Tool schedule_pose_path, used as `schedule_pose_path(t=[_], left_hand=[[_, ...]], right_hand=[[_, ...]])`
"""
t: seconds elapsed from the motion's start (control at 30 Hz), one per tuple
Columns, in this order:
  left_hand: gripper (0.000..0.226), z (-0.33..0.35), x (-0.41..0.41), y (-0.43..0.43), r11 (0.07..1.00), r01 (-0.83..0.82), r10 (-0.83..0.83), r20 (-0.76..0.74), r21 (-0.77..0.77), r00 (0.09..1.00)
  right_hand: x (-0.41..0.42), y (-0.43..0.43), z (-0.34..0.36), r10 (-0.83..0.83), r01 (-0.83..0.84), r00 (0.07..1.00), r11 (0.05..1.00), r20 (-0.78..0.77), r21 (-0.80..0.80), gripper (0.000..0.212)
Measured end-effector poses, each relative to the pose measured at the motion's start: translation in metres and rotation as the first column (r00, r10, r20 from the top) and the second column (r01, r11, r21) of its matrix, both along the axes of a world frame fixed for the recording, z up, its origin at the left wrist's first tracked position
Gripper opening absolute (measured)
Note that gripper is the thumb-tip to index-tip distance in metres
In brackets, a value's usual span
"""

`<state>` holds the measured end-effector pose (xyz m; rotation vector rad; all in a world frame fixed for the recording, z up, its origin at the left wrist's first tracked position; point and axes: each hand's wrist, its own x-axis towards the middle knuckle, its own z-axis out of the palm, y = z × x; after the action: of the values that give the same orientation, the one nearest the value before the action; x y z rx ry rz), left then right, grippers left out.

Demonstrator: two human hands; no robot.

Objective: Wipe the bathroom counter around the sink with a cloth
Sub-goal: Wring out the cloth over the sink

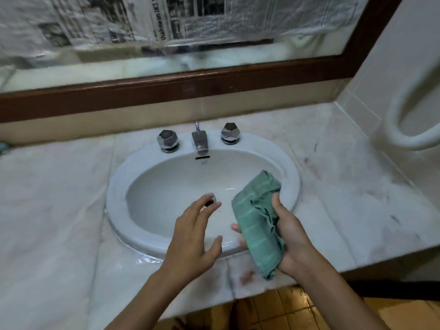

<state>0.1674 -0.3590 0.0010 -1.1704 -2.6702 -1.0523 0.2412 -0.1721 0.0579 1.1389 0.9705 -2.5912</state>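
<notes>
Folded cloth held over the sink's near right rim, bench not yet touched.

Nearest, the right hand point(289, 236) is clamped on a folded green cloth point(258, 222), thumb on top and fingers underneath, held just above the front right rim of the oval sink point(119, 194); the left hand point(192, 236) hovers beside it, fingers spread and holding nothing. The loose lower corner of the cloth hangs free, so a wipe begun like this could, I judge, drag only an edge and let the fold come undone. The wet-looking marble bench point(333, 186) carries reddish smears to the right that a light pass may just spread. Farther back, a sweep behind the basin could snag on the chrome spout point(200, 141) or the faceted tap handles point(167, 140) and miss the strip below the mirror frame point(181, 88).
</notes>
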Motion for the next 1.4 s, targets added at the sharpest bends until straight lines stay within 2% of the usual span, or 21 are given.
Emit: schedule_pose_path(t=[0.07, 0.17, 0.23, 0.33, 0.43, 0.57, 0.67, 0.77, 0.87, 0.97, 1.07, 1.1, 1.17, 1.23, 1.33, 1.4], left_hand=[[0.082, 0.023, -0.017, -0.009, 0.988, 0.115, -0.133, -0.180, -0.104, 0.975], [0.107, 0.048, -0.045, -0.015, 0.920, 0.172, -0.299, -0.348, -0.352, 0.889], [0.108, 0.056, -0.060, -0.015, 0.879, 0.156, -0.356, -0.402, -0.451, 0.844], [0.093, 0.062, -0.082, -0.014, 0.869, 0.199, -0.408, -0.427, -0.454, 0.807], [0.051, 0.070, -0.101, -0.016, 0.847, 0.268, -0.476, -0.428, -0.459, 0.769], [0.044, 0.087, -0.118, -0.018, 0.724, 0.266, -0.627, -0.446, -0.637, 0.638], [0.038, 0.102, -0.120, -0.018, 0.674, 0.202, -0.663, -0.461, -0.711, 0.590], [0.025, 0.114, -0.117, -0.014, 0.624, 0.195, -0.648, -0.361, -0.757, 0.671], [0.016, 0.126, -0.120, -0.005, 0.588, 0.093, -0.540, -0.305, -0.803, 0.785], [0.020, 0.137, -0.117, 0.001, 0.612, 0.043, -0.444, -0.299, -0.790, 0.845], [0.019, 0.142, -0.113, 0.000, 0.651, -0.015, -0.302, -0.277, -0.759, 0.912], [0.016, 0.143, -0.112, 0.000, 0.655, -0.037, -0.281, -0.290, -0.754, 0.915], [0.013, 0.140, -0.111, 0.002, 0.659, -0.059, -0.247, -0.290, -0.750, 0.925], [0.022, 0.134, -0.110, 0.006, 0.684, -0.047, -0.162, -0.215, -0.728, 0.963], [0.025, 0.124, -0.111, 0.012, 0.762, 0.003, 0.035, 0.046, -0.648, 0.998], [0.020, 0.110, -0.114, 0.013, 0.843, 0.012, 0.182, 0.307, -0.537, 0.934]], right_hand=[[-0.013, -0.017, 0.008, 0.202, -0.205, 0.979, 0.969, -0.037, -0.139, 0.043], [-0.032, -0.038, 0.016, 0.390, -0.432, 0.895, 0.878, -0.216, -0.206, 0.029], [-0.047, -0.053, 0.022, 0.404, -0.474, 0.862, 0.855, -0.306, -0.208, 0.022], [-0.068, -0.064, 0.033, 0.449, -0.496, 0.823, 0.867, -0.348, -0.053, 0.023], [-0.081, -0.062, 0.042, 0.559, -0.554, 0.786, 0.826, -0.262, 0.100, 0.019], [-0.093, -0.055, 0.042, 0.719, -0.678, 0.695, 0.642, 0.028, 0.358, 0.026], [-0.097, -0.047, 0.043, 0.794, -0.785, 0.595, 0.539, 0.127, 0.306, 0.025], [-0.103, -0.038, 0.048, 0.838, -0.827, 0.520, 0.447, 0.165, 0.340, 0.030], [-0.110, -0.044, 0.058, 0.772, -0.768, 0.585, 0.429, 0.249, 0.474, 0.018], [-0.116, -0.047, 0.069, 0.676, -0.580, 0.684, 0.276, 0.274, 0.766, 0.029], [-0.119, -0.047, 0.077, 0.724, -0.527, 0.651, 0.214, 0.229, 0.822, 0.021], [-0.121, -0.047, 0.076, 0.727, -0.510, 0.634, 0.136, 0.264, 0.850, 0.017], [-0.127, -0.047, 0.066, 0.654, -0.402, 0.630, -0.185, 0.417, 0.897, 0.012], [-0.134, -0.050, 0.057, 0.537, -0.289, 0.652, -0.477, 0.535, 0.830, 0.004], [-0.144, -0.049, 0.049, 0.457, -0.160, 0.655, -0.695, 0.602, 0.701, 0.004], [-0.153, -0.049, 0.047, 0.432, -0.072, 0.637, -0.791, 0.638, 0.607, 0.013]])
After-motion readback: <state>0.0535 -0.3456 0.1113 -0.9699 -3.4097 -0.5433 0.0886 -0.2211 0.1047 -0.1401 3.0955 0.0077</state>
